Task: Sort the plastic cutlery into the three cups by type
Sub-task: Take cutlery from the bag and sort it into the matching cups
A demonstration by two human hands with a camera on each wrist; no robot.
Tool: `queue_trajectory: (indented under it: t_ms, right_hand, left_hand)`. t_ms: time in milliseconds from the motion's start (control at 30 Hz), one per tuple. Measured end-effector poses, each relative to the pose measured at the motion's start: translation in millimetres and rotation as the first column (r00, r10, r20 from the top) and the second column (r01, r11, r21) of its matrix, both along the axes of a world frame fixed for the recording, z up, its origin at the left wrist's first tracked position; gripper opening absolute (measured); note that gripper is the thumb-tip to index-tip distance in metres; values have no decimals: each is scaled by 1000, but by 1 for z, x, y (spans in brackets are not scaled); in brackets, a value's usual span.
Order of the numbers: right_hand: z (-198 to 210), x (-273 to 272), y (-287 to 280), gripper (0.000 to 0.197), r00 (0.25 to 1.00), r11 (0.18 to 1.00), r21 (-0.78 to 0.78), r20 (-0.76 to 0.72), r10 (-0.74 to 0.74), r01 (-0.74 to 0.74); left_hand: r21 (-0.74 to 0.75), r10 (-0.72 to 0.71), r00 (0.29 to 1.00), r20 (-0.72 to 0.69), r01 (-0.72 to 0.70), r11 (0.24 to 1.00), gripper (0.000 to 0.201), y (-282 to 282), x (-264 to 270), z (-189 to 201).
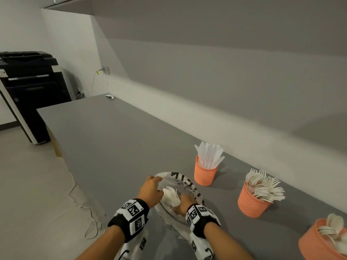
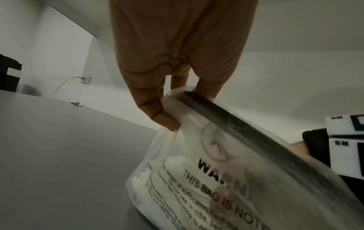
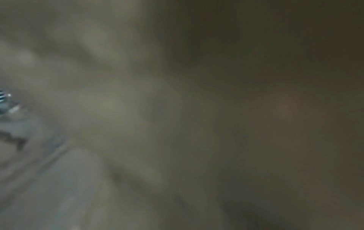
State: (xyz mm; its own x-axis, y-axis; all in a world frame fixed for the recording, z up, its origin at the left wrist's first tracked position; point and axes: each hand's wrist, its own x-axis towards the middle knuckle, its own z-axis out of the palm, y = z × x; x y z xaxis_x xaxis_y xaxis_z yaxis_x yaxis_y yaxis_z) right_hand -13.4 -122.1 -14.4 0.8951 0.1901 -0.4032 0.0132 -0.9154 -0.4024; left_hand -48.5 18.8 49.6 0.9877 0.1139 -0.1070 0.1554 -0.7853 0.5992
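Head view: three orange mesh cups stand in a row along the desk. The knife cup is packed with white knives, the fork cup bristles with forks, and the spoon cup at the right edge holds spoons, so most of the sorting looks done. A clear plastic bag lies near the desk's front edge with a few white pieces, a fork among them, left inside. The left hand holds its mouth open while the right hand is plunged in; I cannot tell what its grip is doing.

Left wrist: fingers pinch the bag's rolled rim, warning print below.

Right wrist: all blur, nothing readable.
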Motion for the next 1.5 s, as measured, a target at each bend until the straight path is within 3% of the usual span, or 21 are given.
queue_trajectory:
  t_ms: [233,433,533,633,700,767,833,867,933,967,1033,1100,1167,1267,1367,1433,1500]
  right_hand:
    - [-3,-3,-6,41,999,999,49,34,-24,23]
    - [5,-5,-6,23,999,963,269,47,3,-16]
    - [20,-13,-8,22,987,900,432,162,-9,-63]
    - [40,-22,-11,18,950,728,685,216,-224,16]
    - [56,-22,-16,10,927,601,796,172,-335,69]
    - [74,-19,-23,16,900,462,881,116,-420,102]
    - [93,-14,-37,25,860,299,944,34,-509,139]
    - [101,-11,-45,28,835,222,962,-10,-550,157]
    - [115,-8,-65,32,787,108,978,-76,-612,178]
    - [120,-8,-77,33,763,59,983,-95,-639,173]
    - [129,-13,-100,36,716,-17,989,-118,-688,146]
    - [133,-19,-121,36,660,-44,991,-115,-742,123]
    - [140,-31,-141,32,610,-71,992,-119,-783,101]
    - [150,-47,-170,32,541,-76,997,-83,-837,36]
    - [146,-59,-196,29,445,22,1000,25,-895,-11]
    - [133,-66,-209,25,373,67,997,45,-927,46]
    - [119,-73,-222,20,298,72,989,30,-954,132]
  left_hand:
    - [-2,4,1000,-6,-4,1000,48,-3,2,0]
    - [-38,76,997,24,-75,996,47,-4,3,1]
    - [-85,116,991,67,-110,990,43,-6,4,1]
    - [-118,100,994,30,-96,988,41,-11,6,1]
    - [-59,49,998,-40,-51,997,40,-14,7,4]
    - [47,2,994,-112,4,999,34,-18,8,12]
    - [127,5,1000,-3,-4,992,29,-25,10,26]
    - [84,21,993,118,-31,996,27,-32,10,35]
    - [-176,77,948,309,-22,984,23,-51,8,55]
    - [-382,98,957,274,14,924,21,-63,6,64]
    - [-745,30,999,40,10,667,21,-90,1,72]
    - [-886,-112,972,-204,-135,444,26,-118,-3,67]
    - [-890,-250,894,-372,-267,371,37,-145,-4,52]
    - [-867,-419,766,-488,-368,337,61,-186,-5,30]
    - [-874,-521,703,-485,-402,272,67,-230,-12,32]
    - [-897,-592,686,-423,-409,166,57,-258,-16,43]
    - [-911,-648,663,-375,-392,126,49,-282,-19,52]
